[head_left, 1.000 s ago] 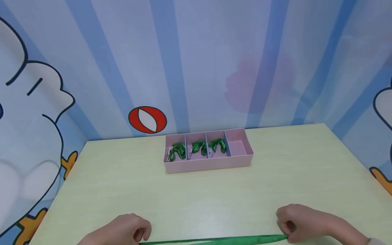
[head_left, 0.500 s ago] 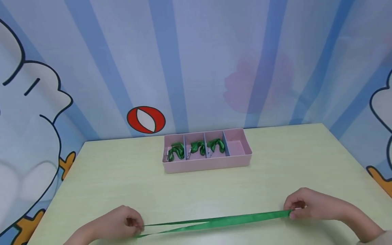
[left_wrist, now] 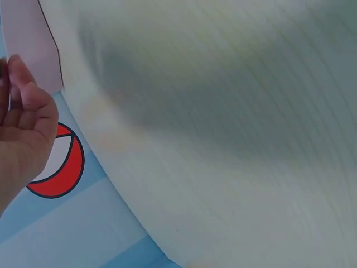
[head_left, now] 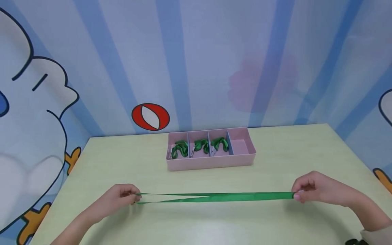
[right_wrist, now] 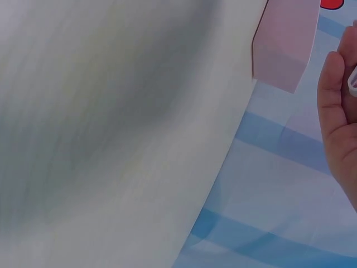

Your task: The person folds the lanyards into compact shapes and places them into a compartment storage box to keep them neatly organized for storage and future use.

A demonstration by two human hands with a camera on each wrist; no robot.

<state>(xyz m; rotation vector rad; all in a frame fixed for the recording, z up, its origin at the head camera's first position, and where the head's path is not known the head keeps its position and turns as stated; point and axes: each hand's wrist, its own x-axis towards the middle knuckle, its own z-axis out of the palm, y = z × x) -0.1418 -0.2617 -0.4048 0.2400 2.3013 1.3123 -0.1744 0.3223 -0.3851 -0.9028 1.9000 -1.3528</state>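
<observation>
Green lanyard is held taut just above the table, running 9-to-3 o'clock across the near half. The left hand pinches the looped end, where the two strands part, and the right hand pinches the other end between curled fingers. Pink divider tray sits at 12 o'clock from the strap, well apart; its three left compartments each hold a folded green lanyard.
</observation>
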